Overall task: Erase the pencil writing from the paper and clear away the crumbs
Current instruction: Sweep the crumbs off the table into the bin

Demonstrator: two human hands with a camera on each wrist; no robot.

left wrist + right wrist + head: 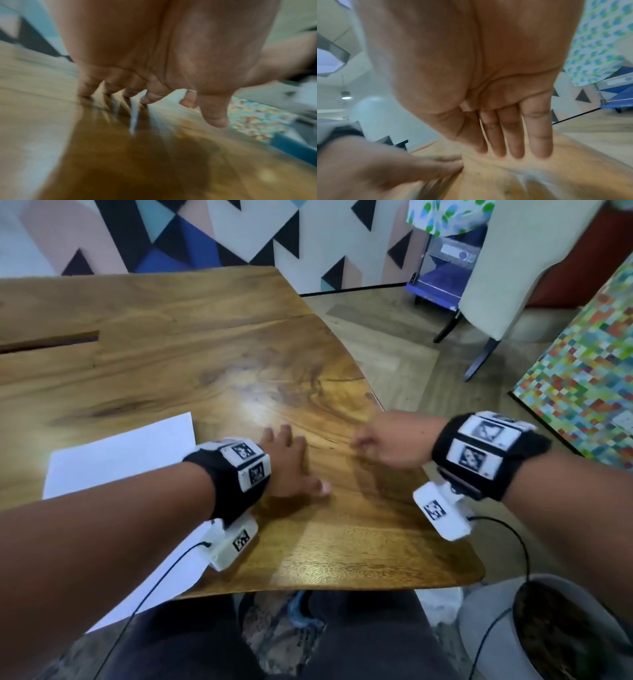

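A white sheet of paper (120, 453) lies on the wooden table (205, 354) at the left; no writing shows on its visible part. My left hand (294, 460) rests on the bare wood just right of the paper, fingers spread and straight. In the left wrist view the fingertips (85, 92) of my left hand (154, 67) touch the table. My right hand (380, 443) stands a short way to the right, near the table's edge. Its fingers (513, 135) are straight and together, pointing down at the wood, and it holds nothing. No eraser or crumbs can be made out; the views are blurred.
The table's right edge (376, 402) runs just behind my right hand, with floor beyond. A white pot with dark soil (548, 628) stands on the floor at lower right. A chair (496, 268) and a colourful mosaic panel (589, 378) are further right. A slot (51, 342) cuts the tabletop at far left.
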